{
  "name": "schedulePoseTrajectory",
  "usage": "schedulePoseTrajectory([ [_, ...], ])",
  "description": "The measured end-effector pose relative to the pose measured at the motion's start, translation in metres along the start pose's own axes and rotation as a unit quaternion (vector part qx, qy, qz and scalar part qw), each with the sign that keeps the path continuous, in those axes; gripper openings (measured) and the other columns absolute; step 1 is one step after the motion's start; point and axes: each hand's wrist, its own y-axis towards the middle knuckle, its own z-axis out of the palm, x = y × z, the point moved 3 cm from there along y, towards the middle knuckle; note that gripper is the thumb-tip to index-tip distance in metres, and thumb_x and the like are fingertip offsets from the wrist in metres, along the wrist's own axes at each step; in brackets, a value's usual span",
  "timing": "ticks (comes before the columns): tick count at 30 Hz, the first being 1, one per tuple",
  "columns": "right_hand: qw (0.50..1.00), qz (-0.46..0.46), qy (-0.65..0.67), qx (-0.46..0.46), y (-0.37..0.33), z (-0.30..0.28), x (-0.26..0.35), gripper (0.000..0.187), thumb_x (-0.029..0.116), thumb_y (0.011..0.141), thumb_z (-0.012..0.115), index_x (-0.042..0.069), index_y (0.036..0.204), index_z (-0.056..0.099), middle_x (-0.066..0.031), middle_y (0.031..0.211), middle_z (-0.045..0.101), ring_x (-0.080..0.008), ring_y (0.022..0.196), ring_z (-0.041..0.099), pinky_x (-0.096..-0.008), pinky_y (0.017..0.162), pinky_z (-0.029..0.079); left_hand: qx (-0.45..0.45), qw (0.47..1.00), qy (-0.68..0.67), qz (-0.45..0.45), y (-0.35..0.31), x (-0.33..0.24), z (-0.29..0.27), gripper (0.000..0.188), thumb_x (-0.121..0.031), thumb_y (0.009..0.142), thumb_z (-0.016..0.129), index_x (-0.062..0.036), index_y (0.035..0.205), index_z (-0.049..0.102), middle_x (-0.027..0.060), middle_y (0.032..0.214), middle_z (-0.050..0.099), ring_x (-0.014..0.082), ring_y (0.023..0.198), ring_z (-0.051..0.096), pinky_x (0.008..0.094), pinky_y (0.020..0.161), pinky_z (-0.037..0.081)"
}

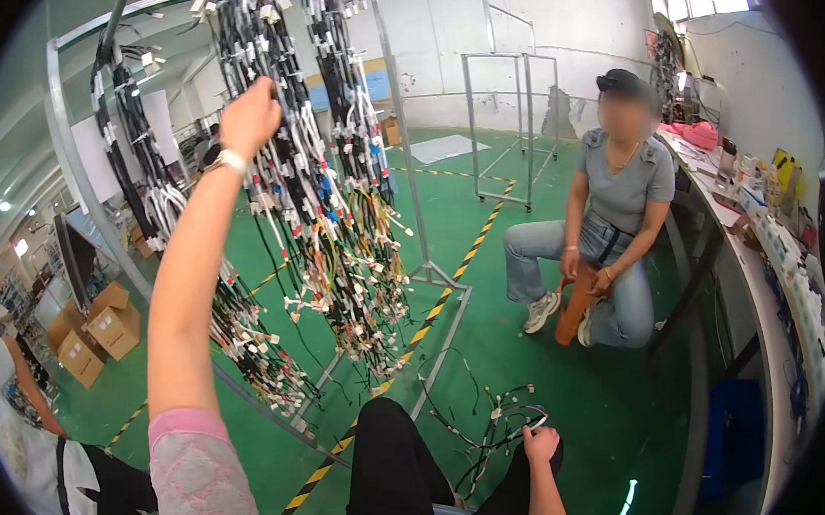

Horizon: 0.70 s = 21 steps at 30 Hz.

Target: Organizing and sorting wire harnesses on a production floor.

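My left arm reaches up to a thick bundle of wire harnesses (pixel 308 169) hanging from a metal rack. My left hand (pixel 251 121) is closed at the bundle's upper part, its fingers partly hidden by the back of the hand. Black, white and coloured wires with small white connectors hang below it. Low on the right, my right hand (pixel 541 443) rests by my right knee, fingers closed on a loose wire harness (pixel 498 422). That harness spreads in dark loops beside my leg, with white connectors at several ends.
The metal rack (pixel 394 117) stands on the green floor, taped in yellow and black. A seated person (pixel 624 197) holds a brown object at right, beside a cluttered workbench (pixel 748 265). Cardboard boxes (pixel 110 323) and another person's arm (pixel 33 389) are at left. An unloaded frame (pixel 522 119) stands behind.
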Motion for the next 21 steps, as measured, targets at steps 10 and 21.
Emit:
schedulePoseTrajectory([
  [10, 1.000, -0.029, -0.002, -0.007, -0.005, -0.014, 0.007, 0.038, 0.041, 0.074, 0.066, 0.005, 0.066, 0.070, -0.0104, 0.075, 0.065, -0.0299, 0.087, 0.057, -0.0415, 0.086, 0.042, -0.006, 0.995, -0.045, -0.085, 0.043, -0.013, 0.112, 0.038, -0.027, 0.089, 0.052, -0.0048, 0.120, 0.047, 0.0218, 0.105, 0.060, 0.0406, 0.091, 0.062, 0.0477, 0.075, 0.051],
  [21, 0.999, -0.022, -0.027, -0.006, 0.000, -0.007, 0.008, 0.042, 0.045, 0.075, 0.062, 0.006, 0.062, 0.068, -0.0125, 0.068, 0.063, -0.0317, 0.078, 0.058, -0.0438, 0.078, 0.044, 0.123, 0.578, -0.731, -0.340, 0.061, 0.045, 0.212, 0.072, -0.057, 0.092, 0.042, 0.0077, 0.122, 0.044, 0.0233, 0.116, 0.058, 0.0315, 0.097, 0.061, 0.0416, 0.079, 0.052],
])
